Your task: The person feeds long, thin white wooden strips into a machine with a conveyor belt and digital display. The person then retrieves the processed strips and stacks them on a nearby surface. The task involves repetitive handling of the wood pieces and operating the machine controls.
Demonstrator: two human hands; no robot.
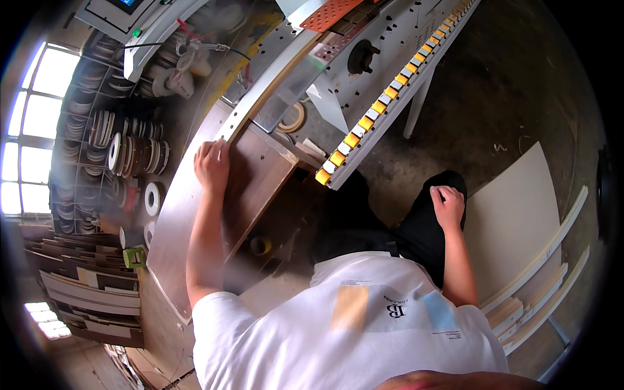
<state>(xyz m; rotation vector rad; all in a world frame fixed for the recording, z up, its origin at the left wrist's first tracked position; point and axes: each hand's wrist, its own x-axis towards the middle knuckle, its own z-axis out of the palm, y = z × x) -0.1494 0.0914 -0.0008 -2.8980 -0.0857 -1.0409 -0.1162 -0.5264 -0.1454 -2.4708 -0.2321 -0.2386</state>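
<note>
My left hand (212, 168) rests on a long brown-topped bench (250, 153), its fingers laid over the near end of a pale guide rail (235, 118) with small dark holes. No separate object shows under those fingers. My right hand (448, 207) lies on my knee in black trousers (416, 227), fingers loosely bent and holding nothing. Between the hands, a machine's roller track (365, 123) with yellow and white rollers slants away to the upper right. A clear cover (286, 97) stands along the rail.
Rolls of edge banding (120, 153) fill a rack at left, above stacked boards (91, 292). A tape roll (294, 118) lies by the bench end; another roll (260, 246) sits underneath. At right, a pale panel (513, 208) leans near long strips (539, 266). A control screen (127, 5) is top left.
</note>
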